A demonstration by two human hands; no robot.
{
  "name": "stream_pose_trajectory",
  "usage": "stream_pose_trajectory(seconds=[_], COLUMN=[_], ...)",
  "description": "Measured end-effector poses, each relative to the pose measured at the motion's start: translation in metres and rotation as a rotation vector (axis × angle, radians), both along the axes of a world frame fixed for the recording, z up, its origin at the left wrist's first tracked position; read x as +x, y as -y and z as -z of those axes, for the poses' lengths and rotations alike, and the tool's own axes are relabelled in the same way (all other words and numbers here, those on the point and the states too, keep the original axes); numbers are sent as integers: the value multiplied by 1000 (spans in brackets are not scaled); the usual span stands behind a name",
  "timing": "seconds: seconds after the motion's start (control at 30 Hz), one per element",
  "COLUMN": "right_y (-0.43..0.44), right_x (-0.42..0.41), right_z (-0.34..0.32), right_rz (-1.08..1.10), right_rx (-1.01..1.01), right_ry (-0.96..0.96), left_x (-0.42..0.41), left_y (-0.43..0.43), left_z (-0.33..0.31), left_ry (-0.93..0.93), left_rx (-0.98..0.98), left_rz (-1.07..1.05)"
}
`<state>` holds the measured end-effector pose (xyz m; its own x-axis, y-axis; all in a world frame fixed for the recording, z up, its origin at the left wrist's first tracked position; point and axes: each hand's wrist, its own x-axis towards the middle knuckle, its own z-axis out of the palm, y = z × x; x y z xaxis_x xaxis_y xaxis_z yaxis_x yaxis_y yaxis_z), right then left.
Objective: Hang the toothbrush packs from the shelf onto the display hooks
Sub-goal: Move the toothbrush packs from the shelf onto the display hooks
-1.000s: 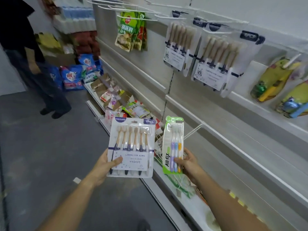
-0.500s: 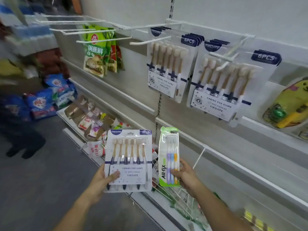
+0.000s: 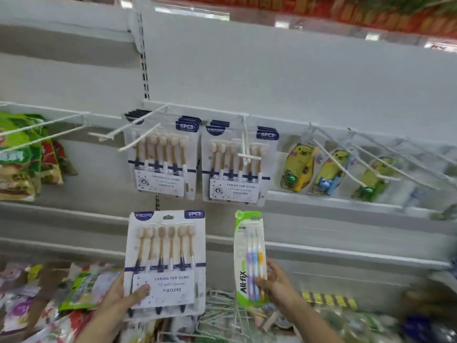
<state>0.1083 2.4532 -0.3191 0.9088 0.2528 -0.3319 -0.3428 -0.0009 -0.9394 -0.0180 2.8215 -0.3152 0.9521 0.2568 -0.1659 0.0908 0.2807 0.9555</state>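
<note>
Our left hand [image 3: 116, 297] grips "YIKOJIFE" "6PCS" pack [image 3: 165, 263] at lower left corner; our right hand [image 3: 278, 283] pinches green "All-fix" pack [image 3: 249, 258] by lower edge.

Shop: white shelving [image 3: 296, 78] w/ peg hooks [image 3: 248, 158], hung toothbrush packs [image 3: 160, 157], snack bags [image 3: 19, 164].

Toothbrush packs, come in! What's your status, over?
Both busy: left grip holds six-pack, right grip holds All-fix pack. Neither hung yet. Hooks above already carry hung six-packs.
</note>
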Motion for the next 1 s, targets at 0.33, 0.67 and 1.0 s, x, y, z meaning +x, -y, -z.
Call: stream_pose_trajectory(seconds=[0.33, 0.67, 1.0], right_y=[67, 187, 270], right_x=[-27, -41, -49], right_z=[-74, -105, -125], right_rz=[98, 74, 151], right_rx=[40, 68, 103], right_ry=[108, 161, 155], left_x=[3, -25, -57], left_y=[57, 143, 178], left_z=[-68, -107, -152], left_ry=[134, 189, 268], left_rx=[69, 105, 112], left_rz=[167, 107, 23])
